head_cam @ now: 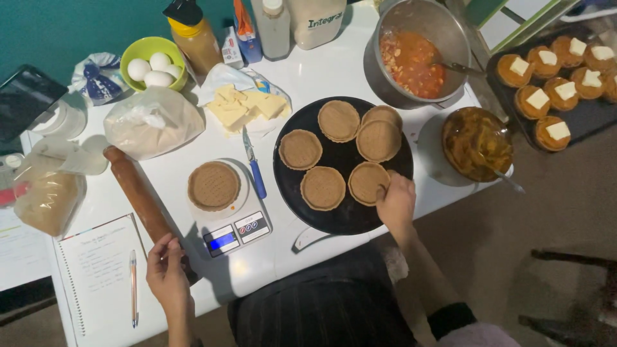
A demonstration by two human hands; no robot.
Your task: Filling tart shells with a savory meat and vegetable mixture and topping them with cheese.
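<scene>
A white table (321,77) is spread with a black tray (340,215) of tart shells, and a scale (239,228) bears one more shell to its left. The near-right shell (366,182) is pinched at its rim by the right hand (396,202); it is judged light, stiff and crumbly, best held at the edge. The left hand (168,270) lies loosely curled, grasping nothing, beside the rolling pin (138,193).

Blue-lit scale screen (222,241) at table front, white labelled jug (316,22) at back, dark tablet (24,99) far left
</scene>
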